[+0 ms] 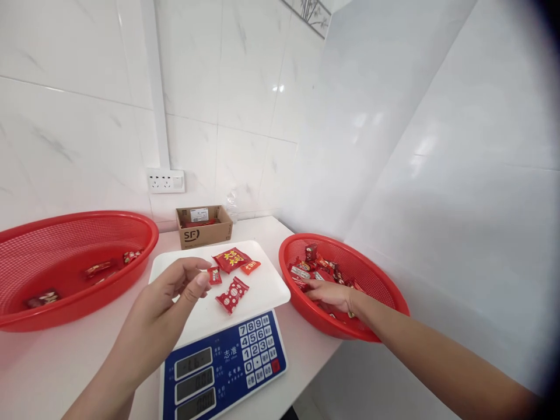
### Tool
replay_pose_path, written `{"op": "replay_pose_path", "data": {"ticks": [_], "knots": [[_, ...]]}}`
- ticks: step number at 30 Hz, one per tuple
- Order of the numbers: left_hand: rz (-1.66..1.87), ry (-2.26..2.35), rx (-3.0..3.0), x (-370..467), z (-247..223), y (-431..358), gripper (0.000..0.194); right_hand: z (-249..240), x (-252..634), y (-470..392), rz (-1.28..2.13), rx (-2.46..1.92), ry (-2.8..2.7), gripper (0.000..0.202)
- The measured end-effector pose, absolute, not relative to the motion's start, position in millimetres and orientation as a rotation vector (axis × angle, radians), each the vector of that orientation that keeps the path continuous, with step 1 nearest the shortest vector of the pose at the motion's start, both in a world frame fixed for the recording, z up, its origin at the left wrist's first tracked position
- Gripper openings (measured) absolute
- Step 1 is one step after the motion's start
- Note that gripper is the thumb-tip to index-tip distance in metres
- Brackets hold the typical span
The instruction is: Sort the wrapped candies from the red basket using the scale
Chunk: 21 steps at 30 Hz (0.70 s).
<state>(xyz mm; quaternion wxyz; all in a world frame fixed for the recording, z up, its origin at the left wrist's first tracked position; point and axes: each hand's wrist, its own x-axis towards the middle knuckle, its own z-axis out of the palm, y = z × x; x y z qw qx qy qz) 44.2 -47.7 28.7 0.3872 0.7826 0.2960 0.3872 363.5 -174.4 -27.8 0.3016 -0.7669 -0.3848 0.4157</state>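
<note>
Ahead of me: marbled wall tiles (245, 76), white trunking (156, 81) down to socket panel (166, 181). Below, cardboard box (210, 235) marked SF, clear plastic (232, 202) beside it. Patterned strip (310, 14) high up.

"Please, what carries these things?"
"It is a white table (301, 350). Close to its far edge stands a cardboard box (205, 235)."
"And the others?"
"A scale (234, 332) stands toward the near edge. The left red basket (96, 242) is at its left, and the right red basket (371, 274) covers part of the right edge."
</note>
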Motion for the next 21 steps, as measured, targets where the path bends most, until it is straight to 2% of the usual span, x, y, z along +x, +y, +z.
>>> {"op": "replay_pose_path", "data": {"ticks": [6,12,16,21], "knots": [[0.967,0.762,1.983,45,31,-51,0.031,-36,372,-172,1.283,-1.901,-0.811,0.031],[0.957,0.749,1.997,44,31,-50,0.031,-35,375,-177,1.339,-1.852,-0.748,0.043],[0.950,0.756,2.007,44,32,-51,0.031,-27,364,-179,1.412,-1.795,-0.713,0.064],[0.934,0.793,2.047,45,30,-51,0.032,-17,353,-179,1.295,-1.866,-0.792,0.056]]}}
